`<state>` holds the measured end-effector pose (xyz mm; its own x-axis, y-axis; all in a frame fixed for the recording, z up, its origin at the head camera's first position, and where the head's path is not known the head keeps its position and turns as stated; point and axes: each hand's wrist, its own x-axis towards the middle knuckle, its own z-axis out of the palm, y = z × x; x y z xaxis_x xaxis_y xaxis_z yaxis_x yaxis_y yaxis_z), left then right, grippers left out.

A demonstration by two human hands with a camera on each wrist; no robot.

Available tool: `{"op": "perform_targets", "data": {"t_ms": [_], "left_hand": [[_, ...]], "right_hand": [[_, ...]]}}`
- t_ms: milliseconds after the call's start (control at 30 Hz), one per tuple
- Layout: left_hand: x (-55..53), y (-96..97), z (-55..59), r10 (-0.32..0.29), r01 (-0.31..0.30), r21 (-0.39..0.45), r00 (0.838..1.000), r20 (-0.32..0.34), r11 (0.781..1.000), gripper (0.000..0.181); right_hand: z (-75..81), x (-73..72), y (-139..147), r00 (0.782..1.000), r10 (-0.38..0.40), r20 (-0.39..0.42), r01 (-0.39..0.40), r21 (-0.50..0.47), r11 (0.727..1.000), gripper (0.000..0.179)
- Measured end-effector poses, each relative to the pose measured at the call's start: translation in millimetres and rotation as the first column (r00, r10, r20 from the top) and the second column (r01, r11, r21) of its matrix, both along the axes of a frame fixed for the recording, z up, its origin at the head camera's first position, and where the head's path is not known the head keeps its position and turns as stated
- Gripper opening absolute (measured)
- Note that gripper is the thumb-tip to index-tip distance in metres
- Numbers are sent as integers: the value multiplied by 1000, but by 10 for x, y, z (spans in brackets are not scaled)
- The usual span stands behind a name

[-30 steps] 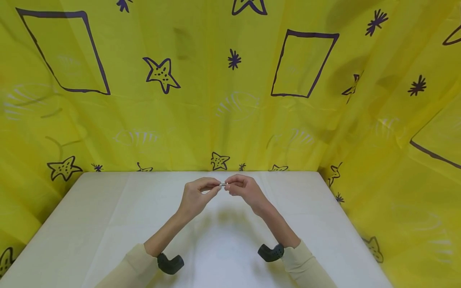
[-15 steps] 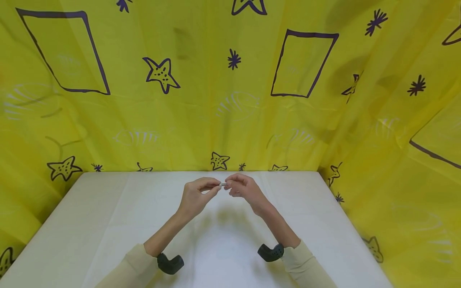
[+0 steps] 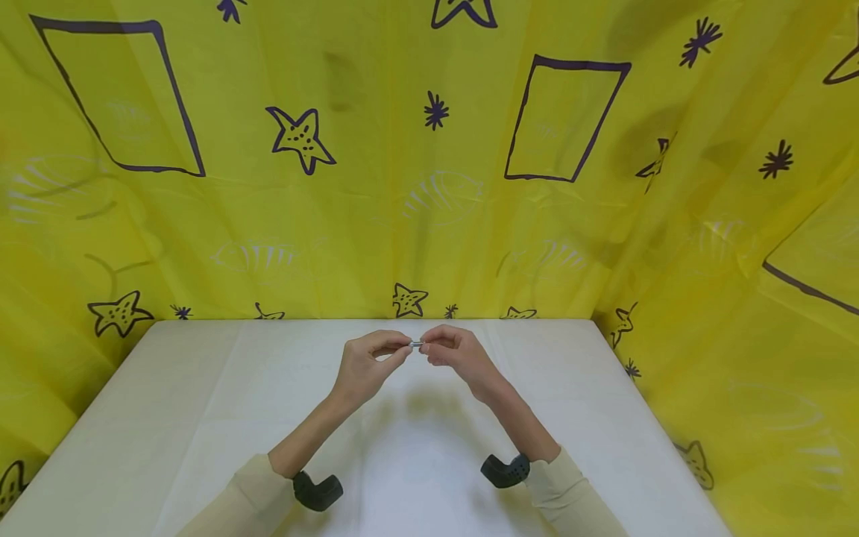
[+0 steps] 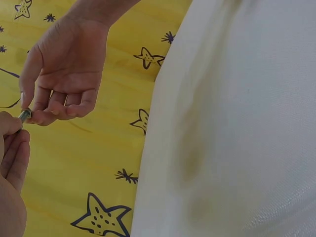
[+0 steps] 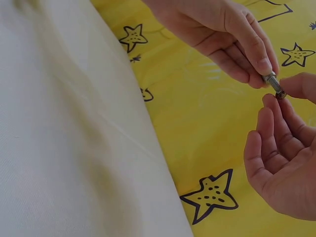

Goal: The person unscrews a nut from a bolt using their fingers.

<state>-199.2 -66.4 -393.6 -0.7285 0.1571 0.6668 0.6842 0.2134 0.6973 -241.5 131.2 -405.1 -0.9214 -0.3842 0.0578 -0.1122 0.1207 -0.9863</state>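
Note:
In the head view, a small silvery bolt lies roughly level between both hands, above the far part of the table. My left hand pinches one end of it between thumb and fingertips. The threaded shank of the bolt shows in the right wrist view, with a small nut on the other end. My right hand has its thumb and index fingertip on that nut, its other fingers loosely bent. From the left wrist side, the nut sits against the right fingertips. The left fingers partly cover the bolt's end.
A white-covered table spreads below the hands, which cast soft shadows on it. Yellow curtains with dark star drawings hang at the back and both sides. Dark curved wrist pieces stick out from both sleeves.
The right thumb and fingers have shifted slightly about the bolt's nut end, over it half a second ago and drawn back a little now. The left hand holds still.

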Motion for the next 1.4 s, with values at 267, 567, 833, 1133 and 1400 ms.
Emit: {"op": "perform_targets", "data": {"t_ms": [267, 567, 833, 1133, 1400], "left_hand": [[-15, 15, -14, 0, 0, -3, 1000, 7, 1000, 14], [-15, 32, -14, 3, -3, -2, 1000, 11, 1000, 14], [-5, 29, -2, -2, 2, 5, 1000, 22, 1000, 13], [-12, 18, -15, 7, -6, -14, 1000, 22, 1000, 14], [-14, 18, -23, 4, -4, -10, 1000, 22, 1000, 14]], "right_hand": [[-8, 2, 28, 999, 20, -30, -20, -11, 1000, 24], [23, -2, 32, 999, -25, 21, 24, 36, 999, 32], [37, 4, 24, 999, -23, 31, 22, 41, 999, 29], [24, -3, 32, 1000, -3, -2, 3, 29, 1000, 20], [41, 22, 38, 1000, 13, -21, -12, 13, 1000, 21]]}}
